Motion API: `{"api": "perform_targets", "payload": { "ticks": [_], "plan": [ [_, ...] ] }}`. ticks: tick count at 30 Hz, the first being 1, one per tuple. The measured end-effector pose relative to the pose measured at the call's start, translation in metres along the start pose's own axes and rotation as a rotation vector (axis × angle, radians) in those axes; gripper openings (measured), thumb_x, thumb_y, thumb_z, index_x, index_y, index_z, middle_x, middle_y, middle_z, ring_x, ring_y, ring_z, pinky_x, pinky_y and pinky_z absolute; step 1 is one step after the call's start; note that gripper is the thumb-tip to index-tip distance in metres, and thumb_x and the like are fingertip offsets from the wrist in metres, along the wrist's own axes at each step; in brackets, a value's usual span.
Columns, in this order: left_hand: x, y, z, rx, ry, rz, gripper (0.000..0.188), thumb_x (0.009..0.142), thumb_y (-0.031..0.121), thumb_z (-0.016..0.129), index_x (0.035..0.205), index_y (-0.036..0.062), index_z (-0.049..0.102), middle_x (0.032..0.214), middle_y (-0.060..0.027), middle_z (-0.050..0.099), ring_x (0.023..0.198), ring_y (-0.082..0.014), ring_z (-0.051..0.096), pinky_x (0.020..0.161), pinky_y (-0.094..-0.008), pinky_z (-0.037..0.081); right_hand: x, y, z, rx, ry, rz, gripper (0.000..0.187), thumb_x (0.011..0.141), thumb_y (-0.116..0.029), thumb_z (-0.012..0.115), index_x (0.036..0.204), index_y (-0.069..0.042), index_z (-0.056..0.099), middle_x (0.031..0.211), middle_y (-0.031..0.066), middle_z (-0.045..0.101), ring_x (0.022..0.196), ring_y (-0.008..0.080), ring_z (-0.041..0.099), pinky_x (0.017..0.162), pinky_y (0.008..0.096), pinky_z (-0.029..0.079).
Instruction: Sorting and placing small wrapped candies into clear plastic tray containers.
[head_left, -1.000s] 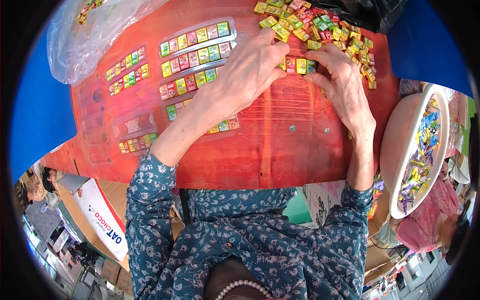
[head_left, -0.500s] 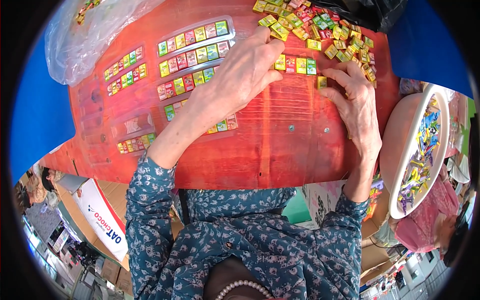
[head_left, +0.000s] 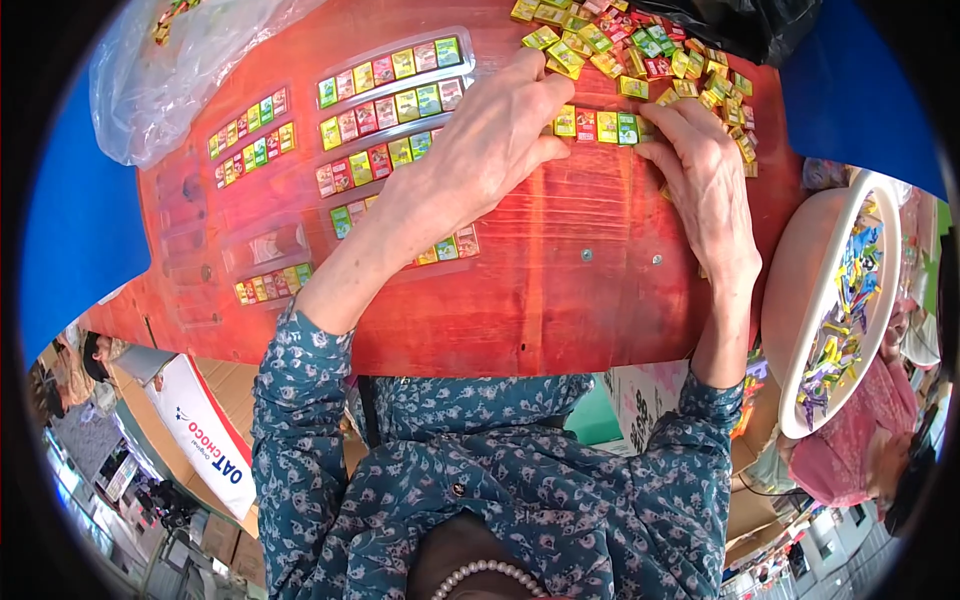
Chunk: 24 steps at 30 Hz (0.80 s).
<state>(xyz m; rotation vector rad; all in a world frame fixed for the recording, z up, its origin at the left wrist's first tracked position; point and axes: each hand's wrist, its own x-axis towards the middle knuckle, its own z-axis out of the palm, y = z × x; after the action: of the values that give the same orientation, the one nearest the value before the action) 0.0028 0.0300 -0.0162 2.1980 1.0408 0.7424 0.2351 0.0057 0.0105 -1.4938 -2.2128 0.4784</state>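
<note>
A short row of small coloured boxes [head_left: 606, 126], yellow, red and green, stands side by side on the red table [head_left: 430, 330]. The thumb and fingers of my left hand [head_left: 505, 125] close on the row's left end. At the other end my right hand [head_left: 705, 165] pinches against the green box, and its fingertips hide whatever box lies under them. To the left, several finished-looking rows of the same boxes lie in clear plastic trays [head_left: 390, 122], partly covered by my left forearm. Beyond my hands spreads a loose heap of little boxes [head_left: 680, 62].
A pale oval tub [head_left: 800, 270] of small colourful wrapped pieces stands at the right edge. Smaller filled trays [head_left: 250, 140] lie at left, beside a clear plastic bag [head_left: 150, 100]. A black bag [head_left: 765, 25] sits at the far right. Another person in pink [head_left: 850, 440] is beyond the tub.
My right hand has moved left and slightly up, bringing a yellow box from a gap beside the row to its right end. My left hand stays almost in place.
</note>
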Motion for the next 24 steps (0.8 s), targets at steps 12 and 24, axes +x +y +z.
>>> {"api": "perform_targets", "payload": {
  "ticks": [12, 24],
  "plan": [
    [0.0, -0.001, 0.002, -0.042, 0.011, -0.004, 0.036, 0.081, 0.012, 0.075, 0.11, -0.0024, 0.061, 0.1, -0.0183, 0.057, 0.095, -0.0383, 0.058, 0.082, -0.0454, 0.045, 0.004, -0.004, 0.001, 0.059, -0.022, 0.024, 0.035, 0.077, 0.004, 0.073, 0.111, 0.002, 0.065, 0.1, 0.0182, 0.06, 0.089, 0.0391, 0.062, 0.076, 0.045, 0.051],
    [-0.004, -0.011, 0.009, 0.04, 0.079, 0.228, 0.063, 0.071, -0.005, 0.08, 0.122, 0.0052, 0.044, 0.098, -0.0203, 0.051, 0.081, -0.0401, 0.055, 0.069, -0.0476, 0.046, 0.011, -0.002, 0.0, 0.097, -0.078, -0.018, 0.034, 0.077, 0.005, 0.072, 0.11, 0.004, 0.064, 0.099, 0.0182, 0.06, 0.089, 0.0382, 0.062, 0.077, 0.0442, 0.049]
  ]
}}
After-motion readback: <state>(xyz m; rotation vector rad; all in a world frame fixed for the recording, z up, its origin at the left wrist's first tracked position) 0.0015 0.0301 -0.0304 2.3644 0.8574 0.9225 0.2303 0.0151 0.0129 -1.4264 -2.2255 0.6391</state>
